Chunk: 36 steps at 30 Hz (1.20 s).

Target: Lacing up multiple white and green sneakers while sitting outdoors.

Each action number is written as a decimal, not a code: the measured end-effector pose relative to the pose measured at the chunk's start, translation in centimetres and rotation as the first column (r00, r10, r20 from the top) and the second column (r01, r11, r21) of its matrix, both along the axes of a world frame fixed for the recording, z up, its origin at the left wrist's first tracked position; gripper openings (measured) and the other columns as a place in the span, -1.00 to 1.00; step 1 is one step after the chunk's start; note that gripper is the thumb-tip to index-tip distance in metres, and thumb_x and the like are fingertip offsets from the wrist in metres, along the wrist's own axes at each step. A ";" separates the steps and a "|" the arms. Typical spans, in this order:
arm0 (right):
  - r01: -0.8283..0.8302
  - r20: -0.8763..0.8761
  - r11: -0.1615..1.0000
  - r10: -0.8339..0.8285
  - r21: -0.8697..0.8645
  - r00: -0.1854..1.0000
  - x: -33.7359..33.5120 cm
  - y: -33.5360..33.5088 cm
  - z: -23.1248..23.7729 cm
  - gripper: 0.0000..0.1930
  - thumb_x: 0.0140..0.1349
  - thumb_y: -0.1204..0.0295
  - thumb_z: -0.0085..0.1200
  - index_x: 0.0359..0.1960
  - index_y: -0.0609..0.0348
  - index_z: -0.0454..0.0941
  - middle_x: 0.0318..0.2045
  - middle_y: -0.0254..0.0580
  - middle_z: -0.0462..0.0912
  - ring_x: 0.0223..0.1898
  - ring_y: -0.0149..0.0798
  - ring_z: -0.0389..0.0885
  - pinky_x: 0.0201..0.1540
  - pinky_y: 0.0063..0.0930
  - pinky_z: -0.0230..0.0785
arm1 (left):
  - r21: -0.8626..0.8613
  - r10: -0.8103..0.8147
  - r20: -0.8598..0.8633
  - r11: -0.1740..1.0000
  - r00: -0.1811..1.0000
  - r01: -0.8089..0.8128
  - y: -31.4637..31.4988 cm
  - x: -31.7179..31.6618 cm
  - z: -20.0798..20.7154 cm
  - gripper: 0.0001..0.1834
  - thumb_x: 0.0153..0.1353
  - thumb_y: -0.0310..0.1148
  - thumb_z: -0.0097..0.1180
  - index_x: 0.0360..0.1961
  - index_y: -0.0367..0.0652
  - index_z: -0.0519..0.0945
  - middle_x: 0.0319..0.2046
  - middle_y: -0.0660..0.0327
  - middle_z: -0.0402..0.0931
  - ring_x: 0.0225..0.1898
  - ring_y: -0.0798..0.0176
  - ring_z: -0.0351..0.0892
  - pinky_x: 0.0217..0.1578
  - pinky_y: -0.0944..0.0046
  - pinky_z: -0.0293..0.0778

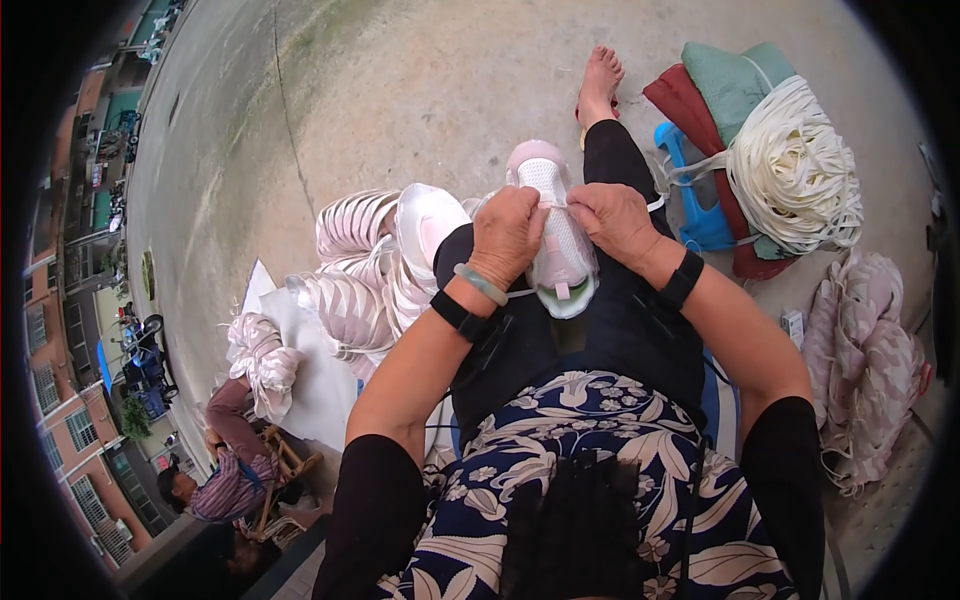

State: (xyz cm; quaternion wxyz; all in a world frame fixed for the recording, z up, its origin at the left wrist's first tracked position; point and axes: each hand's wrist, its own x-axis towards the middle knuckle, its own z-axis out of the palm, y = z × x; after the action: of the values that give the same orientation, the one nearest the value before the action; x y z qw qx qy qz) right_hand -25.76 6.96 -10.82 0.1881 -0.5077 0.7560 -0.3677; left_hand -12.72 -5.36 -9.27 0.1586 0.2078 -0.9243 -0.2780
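Sneaker (556,240) in pink-and-white mesh lies over gap betw. black-trousered legs (632,335), L hand (508,235) & R hand (615,222) fingers pinched narrow, apparently on thin pale lace (557,206), so best pull both sides evenly, imo.

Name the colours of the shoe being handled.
The shoe is mostly white and pale pink: head view.

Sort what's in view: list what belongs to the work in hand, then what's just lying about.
In the work:
- shoe, on the lap
- lace, pinched by left hand and right hand
- probably the cord bundle and shoe stacks

Apparently just lying about:
- small box
- blue plastic piece, use unclear
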 end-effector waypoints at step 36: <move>-0.039 -0.162 0.999 0.043 0.030 0.986 0.0 -1.7 -0.1 -0.90 0.03 0.41 -0.07 -0.51 0.14 0.45 -0.53 -0.05 0.53 -0.40 0.03 0.54 -0.35 -0.16 0.37 | -0.074 0.003 -0.033 0.997 0.999 -0.006 0.0 -0.1 -1.1 -0.86 0.02 -0.41 0.09 -0.49 -0.23 0.40 -0.54 0.03 0.39 -0.47 -0.06 0.42 -0.47 0.10 0.35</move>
State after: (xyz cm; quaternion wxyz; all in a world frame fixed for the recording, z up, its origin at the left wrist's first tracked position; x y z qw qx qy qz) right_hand -25.77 5.27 -10.88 0.1399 -0.5489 0.7631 -0.3110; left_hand -12.84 -5.39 -10.41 0.1820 0.1994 -0.9307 -0.2468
